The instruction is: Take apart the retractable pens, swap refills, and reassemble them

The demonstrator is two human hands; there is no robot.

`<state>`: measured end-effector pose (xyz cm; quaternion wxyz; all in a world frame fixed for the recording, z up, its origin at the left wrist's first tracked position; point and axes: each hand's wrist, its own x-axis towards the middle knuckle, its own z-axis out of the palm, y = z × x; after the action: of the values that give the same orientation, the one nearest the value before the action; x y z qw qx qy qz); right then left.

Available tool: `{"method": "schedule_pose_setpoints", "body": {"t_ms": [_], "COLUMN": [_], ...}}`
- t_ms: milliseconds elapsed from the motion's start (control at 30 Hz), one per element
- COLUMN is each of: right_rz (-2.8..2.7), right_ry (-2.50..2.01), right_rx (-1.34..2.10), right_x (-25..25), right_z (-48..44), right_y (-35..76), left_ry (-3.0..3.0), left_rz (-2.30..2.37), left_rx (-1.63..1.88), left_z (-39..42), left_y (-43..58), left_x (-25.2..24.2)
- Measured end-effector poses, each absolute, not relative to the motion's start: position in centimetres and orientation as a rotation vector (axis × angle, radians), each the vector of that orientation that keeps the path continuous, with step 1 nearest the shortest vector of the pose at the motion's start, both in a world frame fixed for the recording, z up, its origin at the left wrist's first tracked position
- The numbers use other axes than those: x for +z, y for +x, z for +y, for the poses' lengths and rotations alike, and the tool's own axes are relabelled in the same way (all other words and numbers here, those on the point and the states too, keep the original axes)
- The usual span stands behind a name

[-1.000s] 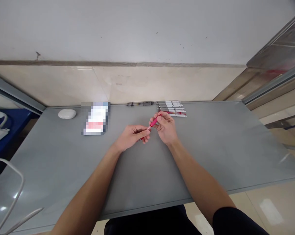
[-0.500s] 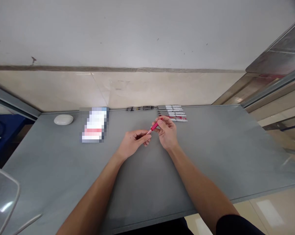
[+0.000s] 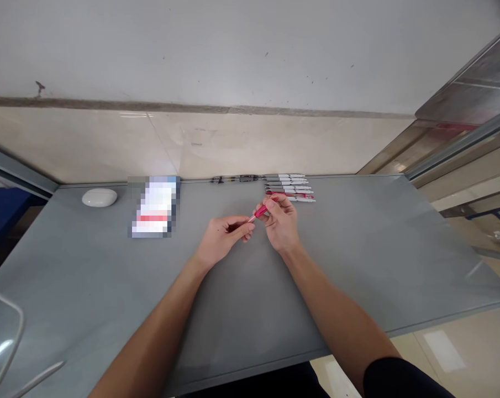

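Between my two hands, above the grey table, is a pink-red pen (image 3: 260,211), slanting up to the right. My left hand (image 3: 222,236) pinches its paler, see-through lower end between thumb and fingers. My right hand (image 3: 282,221) is closed round the darker red upper part, with the thumb on top. Just behind my right hand lies a row of several white-and-grey pens (image 3: 289,185), side by side, with a red pen (image 3: 299,194) among them. To their left, several dark clear-barrelled pens (image 3: 235,178) lie along the table's back edge.
On the grey table (image 3: 150,287) a blurred-out phone-like slab (image 3: 153,207) lies left of my hands. A white rounded case (image 3: 99,197) sits further left. A white cable (image 3: 20,326) curves at the lower left. A tiled wall (image 3: 250,143) stands behind the table.
Both hands keep hold of the red pen, nearly unmoved. The whole view has shifted slightly, so the table things appear a little further left and up.
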<state>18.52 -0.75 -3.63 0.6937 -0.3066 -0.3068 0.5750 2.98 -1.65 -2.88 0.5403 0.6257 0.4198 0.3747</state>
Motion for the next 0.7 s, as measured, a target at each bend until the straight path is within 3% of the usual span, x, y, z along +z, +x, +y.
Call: {"method": "schedule_pose_setpoints", "body": {"t_ms": [167, 700], "right_rz": [-0.656, -0.626], "right_ry": [-0.748, -0.733], "right_rx": [1.244, 1.261], "right_x": [-3.5, -3.3], "right_z": [-0.8, -1.3], "right_y": [18.4, 19.2], "left_ry": [1.529, 1.418], "left_rz": [1.056, 0.705], "left_rx": [0.924, 0.541], "left_z": [-1.8, -0.6], "left_y": [3.3, 2.4], "left_x": [-3.4, -1.1]}}
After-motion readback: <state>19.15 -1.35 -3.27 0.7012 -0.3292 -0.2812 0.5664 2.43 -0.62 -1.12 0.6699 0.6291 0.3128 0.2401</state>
